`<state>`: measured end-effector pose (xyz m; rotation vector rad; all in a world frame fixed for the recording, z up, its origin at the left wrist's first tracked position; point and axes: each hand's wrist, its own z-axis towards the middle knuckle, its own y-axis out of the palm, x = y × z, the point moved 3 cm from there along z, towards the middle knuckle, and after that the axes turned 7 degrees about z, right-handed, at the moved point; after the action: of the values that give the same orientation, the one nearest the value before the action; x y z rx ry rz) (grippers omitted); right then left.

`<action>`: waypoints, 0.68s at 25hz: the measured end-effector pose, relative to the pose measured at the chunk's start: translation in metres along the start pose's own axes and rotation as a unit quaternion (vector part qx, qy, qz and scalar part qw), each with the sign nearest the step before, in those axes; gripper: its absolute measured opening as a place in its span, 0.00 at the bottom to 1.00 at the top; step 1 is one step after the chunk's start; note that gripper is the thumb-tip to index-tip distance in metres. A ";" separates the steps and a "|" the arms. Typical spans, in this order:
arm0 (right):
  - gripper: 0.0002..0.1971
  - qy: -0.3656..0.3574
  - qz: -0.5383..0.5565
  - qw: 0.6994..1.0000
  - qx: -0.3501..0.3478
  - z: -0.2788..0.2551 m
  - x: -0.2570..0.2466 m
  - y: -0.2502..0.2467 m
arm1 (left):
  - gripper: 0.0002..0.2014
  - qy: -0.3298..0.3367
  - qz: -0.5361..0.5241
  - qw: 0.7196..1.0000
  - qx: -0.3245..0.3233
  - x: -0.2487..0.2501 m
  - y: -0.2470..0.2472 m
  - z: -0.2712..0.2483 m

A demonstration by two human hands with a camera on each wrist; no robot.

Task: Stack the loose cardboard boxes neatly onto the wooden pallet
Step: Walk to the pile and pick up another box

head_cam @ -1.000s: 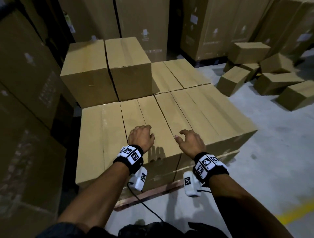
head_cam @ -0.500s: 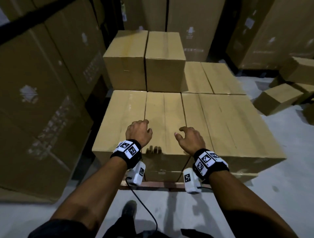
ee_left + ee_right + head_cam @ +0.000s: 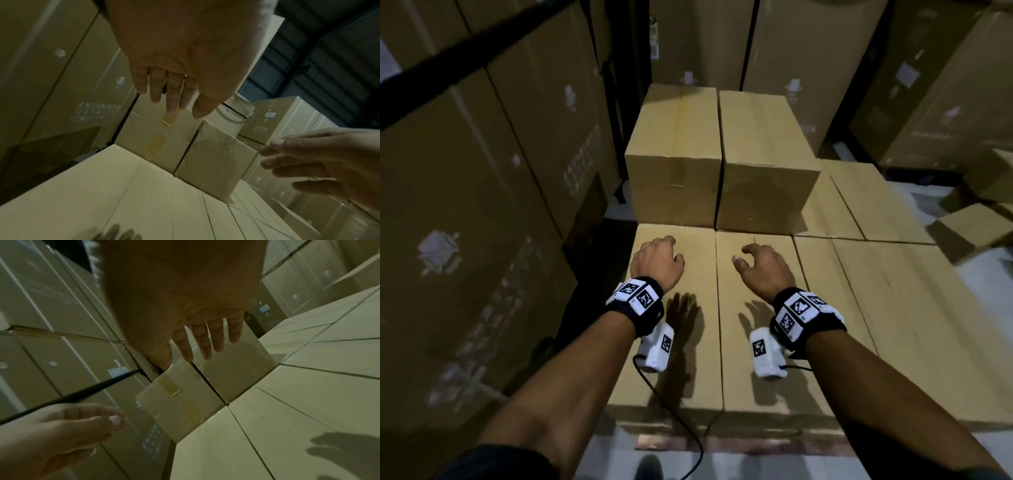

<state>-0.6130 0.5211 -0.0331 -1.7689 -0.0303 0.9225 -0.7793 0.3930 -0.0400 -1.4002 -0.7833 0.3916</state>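
Hovering my left hand (image 3: 658,261) and right hand (image 3: 765,270), fingers loose and empty, I should square the two upper boxes (image 3: 719,161) flush before fetching more.

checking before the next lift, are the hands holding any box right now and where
Nothing is held. The left hand and right hand hover, fingers loose, over the bottom layer of boxes.

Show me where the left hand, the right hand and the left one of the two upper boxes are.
left hand (image 3: 658,262), head view, on its back.
right hand (image 3: 765,272), head view, on its back.
left upper box (image 3: 674,192), head view, on its near side face.
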 end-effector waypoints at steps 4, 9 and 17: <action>0.24 0.014 -0.006 1.000 0.021 0.059 -0.027 -0.003 | 0.18 -0.008 -0.019 1.000 -0.002 -0.017 -0.025 0.069; 0.23 -0.002 0.013 1.000 0.029 0.127 -0.047 -0.009 | 0.21 -0.041 -0.078 0.996 0.014 -0.026 -0.050 0.136; 0.22 -0.011 0.058 0.996 0.064 0.212 -0.077 -0.015 | 0.26 -0.114 -0.154 0.981 0.028 -0.060 -0.077 0.231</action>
<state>-0.7864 0.6627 -0.0004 -1.6543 0.1155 1.0052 -0.9955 0.5069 0.0144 -1.1706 -1.1502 0.3321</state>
